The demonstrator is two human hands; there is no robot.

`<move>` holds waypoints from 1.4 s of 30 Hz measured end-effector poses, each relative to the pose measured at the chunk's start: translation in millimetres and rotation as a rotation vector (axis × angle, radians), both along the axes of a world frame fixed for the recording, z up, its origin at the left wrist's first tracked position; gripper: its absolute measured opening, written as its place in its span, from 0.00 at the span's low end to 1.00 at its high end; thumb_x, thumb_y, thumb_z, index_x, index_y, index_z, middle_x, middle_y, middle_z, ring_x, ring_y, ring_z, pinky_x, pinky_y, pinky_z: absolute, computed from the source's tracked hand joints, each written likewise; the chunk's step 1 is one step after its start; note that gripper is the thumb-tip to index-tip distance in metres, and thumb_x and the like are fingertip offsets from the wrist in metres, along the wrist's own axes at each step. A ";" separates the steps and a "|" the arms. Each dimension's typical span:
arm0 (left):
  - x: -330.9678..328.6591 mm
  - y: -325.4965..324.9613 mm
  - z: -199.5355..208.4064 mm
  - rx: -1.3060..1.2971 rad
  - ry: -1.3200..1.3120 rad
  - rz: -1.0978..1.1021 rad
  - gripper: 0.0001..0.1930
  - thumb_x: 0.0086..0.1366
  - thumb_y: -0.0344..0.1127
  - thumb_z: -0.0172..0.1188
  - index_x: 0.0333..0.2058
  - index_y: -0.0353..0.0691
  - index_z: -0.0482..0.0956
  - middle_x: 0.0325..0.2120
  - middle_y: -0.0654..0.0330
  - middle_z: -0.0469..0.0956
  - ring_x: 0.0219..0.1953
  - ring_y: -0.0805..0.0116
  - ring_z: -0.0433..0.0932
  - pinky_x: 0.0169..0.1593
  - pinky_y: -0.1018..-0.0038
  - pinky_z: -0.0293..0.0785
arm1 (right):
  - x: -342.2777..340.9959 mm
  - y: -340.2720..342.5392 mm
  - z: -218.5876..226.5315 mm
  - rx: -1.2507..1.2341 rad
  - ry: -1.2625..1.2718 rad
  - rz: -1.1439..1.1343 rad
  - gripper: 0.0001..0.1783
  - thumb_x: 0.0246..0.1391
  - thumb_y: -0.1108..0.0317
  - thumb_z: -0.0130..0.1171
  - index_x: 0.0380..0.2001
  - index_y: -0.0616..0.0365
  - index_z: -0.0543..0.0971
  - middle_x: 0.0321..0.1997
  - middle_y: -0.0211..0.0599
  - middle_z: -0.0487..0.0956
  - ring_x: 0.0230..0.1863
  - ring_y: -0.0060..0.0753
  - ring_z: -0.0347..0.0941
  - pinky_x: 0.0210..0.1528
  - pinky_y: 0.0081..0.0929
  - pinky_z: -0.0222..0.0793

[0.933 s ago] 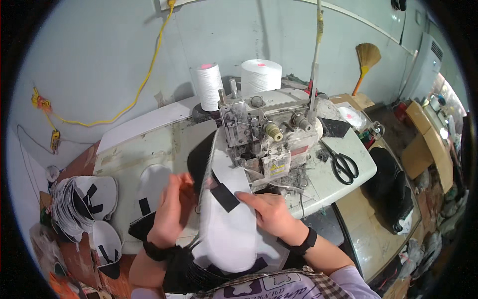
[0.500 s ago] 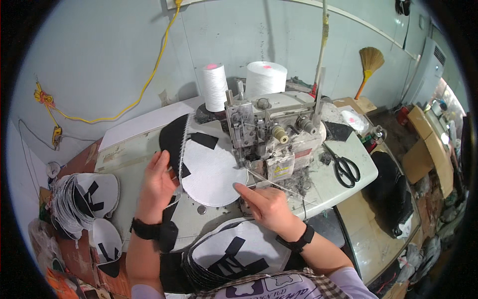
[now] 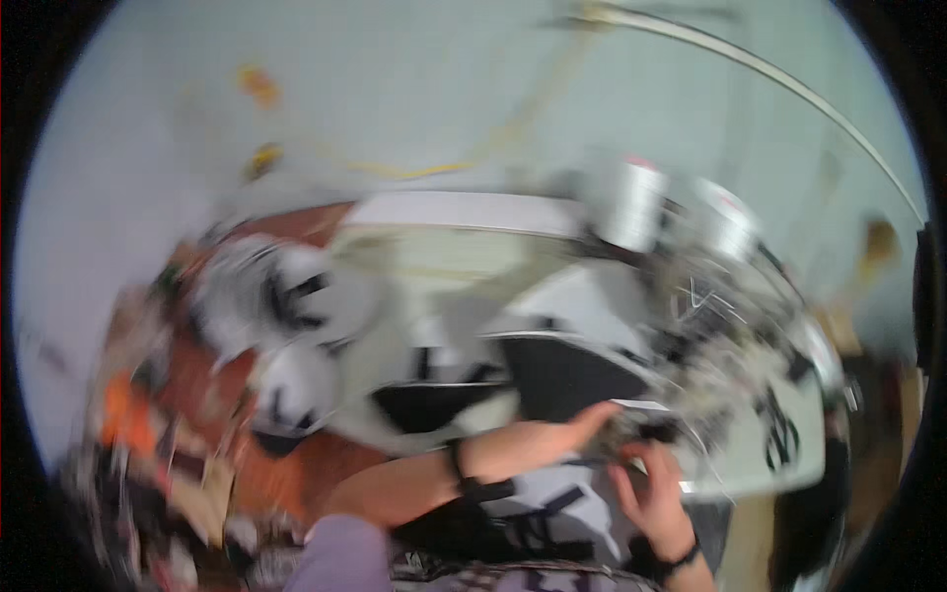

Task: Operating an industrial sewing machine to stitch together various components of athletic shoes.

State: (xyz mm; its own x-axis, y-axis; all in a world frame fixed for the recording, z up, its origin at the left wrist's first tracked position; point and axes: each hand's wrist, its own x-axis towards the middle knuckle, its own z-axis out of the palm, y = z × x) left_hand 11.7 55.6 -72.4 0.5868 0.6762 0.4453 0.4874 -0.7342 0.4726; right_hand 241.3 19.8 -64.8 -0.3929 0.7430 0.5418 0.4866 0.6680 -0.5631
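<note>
Frame heavily blurred. Left hand (image 3: 552, 439) and right hand (image 3: 651, 488) seen close together at worktop (image 3: 473, 257) edge, over white-and-black fabric piece (image 3: 552, 503). Finger spread and hold could not be told.

White fabric pieces (image 3: 296, 296) with black patches; white thread cones (image 3: 631, 205)

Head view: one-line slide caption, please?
Motion-blurred: both hands, left hand and right hand, meet at the sewing machine.

My left hand (image 3: 547, 439) and right hand (image 3: 651, 488) meet before the grey sewing machine (image 3: 730, 335), with stacked white-and-black fabric pieces (image 3: 296, 335) far left.
</note>
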 end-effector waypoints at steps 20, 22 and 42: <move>-118.5 23.2 -0.8 0.004 0.301 1.107 0.10 0.55 0.39 0.61 0.20 0.44 0.84 0.21 0.55 0.81 0.25 0.55 0.82 0.24 0.59 0.74 | 48.4 22.4 -38.7 -0.832 0.056 0.113 0.15 0.56 0.84 0.56 0.48 0.67 0.74 0.56 0.56 0.73 0.51 0.49 0.74 0.52 0.39 0.77; -101.3 10.2 10.1 0.156 0.196 1.025 0.06 0.50 0.37 0.61 0.19 0.47 0.83 0.23 0.58 0.80 0.37 0.57 0.81 0.35 0.59 0.75 | 48.1 21.2 -37.7 -0.947 0.152 0.060 0.15 0.56 0.83 0.57 0.48 0.67 0.74 0.55 0.55 0.74 0.51 0.48 0.74 0.53 0.38 0.76; -78.1 57.9 -5.0 0.072 0.596 0.740 0.09 0.54 0.34 0.61 0.34 0.42 0.82 0.32 0.52 0.80 0.38 0.51 0.78 0.42 0.56 0.72 | 24.0 -22.8 -51.2 0.110 -0.153 -0.110 0.21 0.41 0.71 0.62 0.43 0.61 0.79 0.41 0.45 0.76 0.44 0.46 0.74 0.44 0.41 0.71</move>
